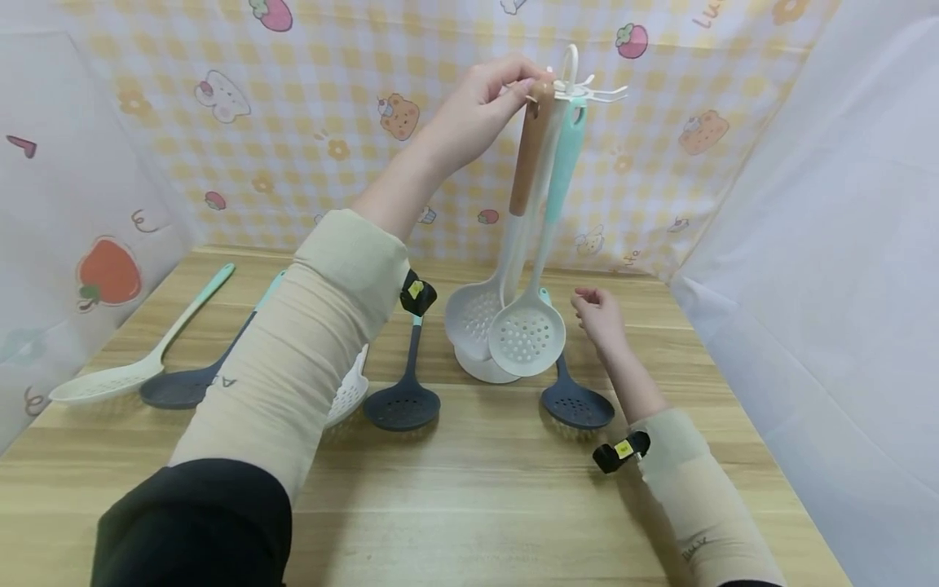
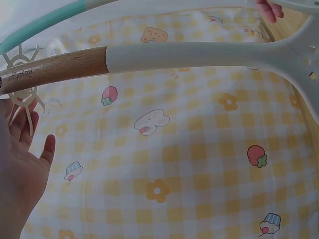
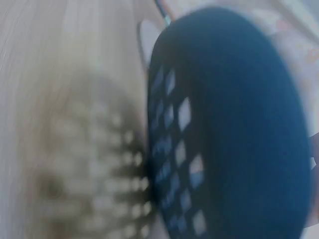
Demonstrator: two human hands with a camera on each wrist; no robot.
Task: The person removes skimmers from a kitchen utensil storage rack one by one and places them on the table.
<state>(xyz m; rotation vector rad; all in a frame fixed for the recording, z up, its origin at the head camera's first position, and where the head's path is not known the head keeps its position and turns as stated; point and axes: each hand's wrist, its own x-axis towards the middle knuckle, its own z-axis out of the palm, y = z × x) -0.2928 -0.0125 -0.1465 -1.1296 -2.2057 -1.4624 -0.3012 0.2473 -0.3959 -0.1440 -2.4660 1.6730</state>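
Observation:
At the top of a white utensil stand (image 1: 487, 368), my left hand (image 1: 495, 98) pinches the end of a wooden-handled skimmer (image 1: 531, 151), right beside the stand's hooks (image 2: 22, 99). Its white perforated bowl hangs down low. In front of it hangs a white skimmer with a mint handle (image 1: 526, 333). Low on the right, my right hand (image 1: 600, 318) is held over the table with loosely bent fingers and nothing in them. Nearest to it lies a dark slotted skimmer (image 1: 578, 405), which fills much of the blurred right wrist view; the stand's utensils partly cover its handle.
Left of the stand lie another dark skimmer (image 1: 402, 406), a white skimmer (image 1: 348, 398) partly behind my left sleeve, a dark utensil (image 1: 179, 388) and a pale mint-handled one (image 1: 110, 381). A checked cloth (image 1: 293, 106) hangs behind the wooden table (image 1: 469, 505).

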